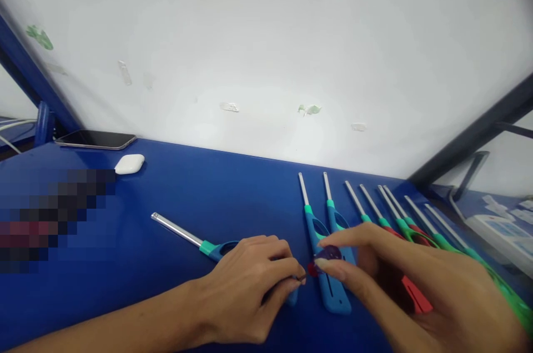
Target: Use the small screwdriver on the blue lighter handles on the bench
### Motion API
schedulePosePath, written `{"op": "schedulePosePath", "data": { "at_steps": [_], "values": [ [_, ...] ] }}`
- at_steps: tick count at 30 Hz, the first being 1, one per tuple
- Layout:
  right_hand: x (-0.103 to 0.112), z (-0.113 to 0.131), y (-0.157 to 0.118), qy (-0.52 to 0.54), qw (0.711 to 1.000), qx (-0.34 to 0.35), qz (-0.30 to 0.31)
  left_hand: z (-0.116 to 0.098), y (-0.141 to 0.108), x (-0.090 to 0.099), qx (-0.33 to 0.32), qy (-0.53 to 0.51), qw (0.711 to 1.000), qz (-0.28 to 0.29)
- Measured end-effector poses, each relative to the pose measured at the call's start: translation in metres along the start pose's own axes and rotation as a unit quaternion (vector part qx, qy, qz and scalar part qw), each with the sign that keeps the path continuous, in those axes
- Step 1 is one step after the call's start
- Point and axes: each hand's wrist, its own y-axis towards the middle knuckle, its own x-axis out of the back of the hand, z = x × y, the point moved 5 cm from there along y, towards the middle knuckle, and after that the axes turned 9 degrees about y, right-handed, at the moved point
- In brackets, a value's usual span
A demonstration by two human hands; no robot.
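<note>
My left hand [254, 289] is closed over the handle of a blue lighter [214, 251], whose long metal barrel points to the far left. Its thumb and forefinger meet at a tiny dark bit too small to name. Between the thumb and forefinger of my right hand [420, 286] is a small dark purple, see-through piece [330, 253]. A red round bit [312, 270] shows beside that piece, close to my left fingertips. Just behind the right fingertips lies another blue lighter [333, 294], with a second one [338, 221] alongside, partly hidden.
More long-barrelled lighters [377, 206], some red and some green, lie in a row at the right, partly behind my right hand. A phone [97, 140] and a white earbud case [130, 164] rest at the back left of the blue table [187, 181]. A white wall [266, 53] rises behind.
</note>
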Motion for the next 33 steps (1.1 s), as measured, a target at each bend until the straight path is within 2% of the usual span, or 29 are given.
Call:
{"op": "schedulePosePath", "data": {
  "at_steps": [5,7,11,17,21,25,28,33],
  "values": [
    [0.0,0.008,0.004,-0.086,0.995,0.046,-0.032,0.0,0.001,-0.001,-0.005,0.003,1.0,-0.001],
    [-0.001,0.011,0.005,-0.103,0.993,0.061,-0.025,0.0,0.0,-0.001,-0.008,0.004,1.0,-0.002],
    [0.001,0.01,0.007,-0.091,0.994,0.053,-0.006,0.001,0.0,0.0,-0.012,-0.001,1.0,-0.009],
    [0.002,-0.001,0.001,0.026,1.0,0.006,0.0,0.001,0.001,0.001,0.002,-0.002,1.0,0.001],
    [0.0,0.001,0.002,-0.003,1.0,0.002,0.004,-0.001,0.001,-0.001,0.001,0.001,1.0,0.003],
    [-0.001,0.007,0.004,-0.052,0.998,0.027,-0.015,-0.001,0.001,-0.002,-0.006,0.004,1.0,0.006],
    [-0.003,0.007,0.002,-0.035,0.999,0.031,-0.027,0.0,0.0,-0.002,-0.007,0.008,1.0,0.007],
    [-0.004,0.005,0.003,-0.032,0.999,0.026,0.013,0.001,-0.001,-0.003,-0.014,0.001,1.0,0.004]
  ]
}}
